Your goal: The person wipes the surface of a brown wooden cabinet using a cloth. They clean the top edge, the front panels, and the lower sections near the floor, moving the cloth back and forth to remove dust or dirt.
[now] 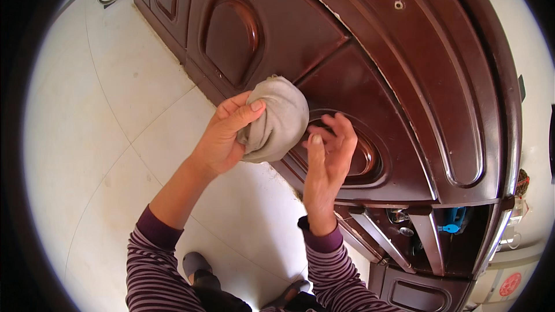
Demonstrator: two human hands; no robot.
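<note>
My left hand (pixel 232 132) grips a bunched grey-beige cloth (pixel 279 117), with the thumb pressed on its near side. The cloth is folded into a rounded bundle; whether anything is inside cannot be seen. Just right of the bundle, my right hand (pixel 331 147) is raised with its fingers apart and curled, slightly blurred, holding nothing. Both hands are in front of a dark reddish-brown wooden cabinet panel (pixel 377 108) with raised oval mouldings.
A pale tiled floor (pixel 125 190) lies at the left and below. Open cabinet shelves (pixel 427 242) at the lower right hold a blue object (pixel 453 221) and small glassy items. A metal tube frame (pixel 113 0) stands at the upper left. My shoes show at the bottom.
</note>
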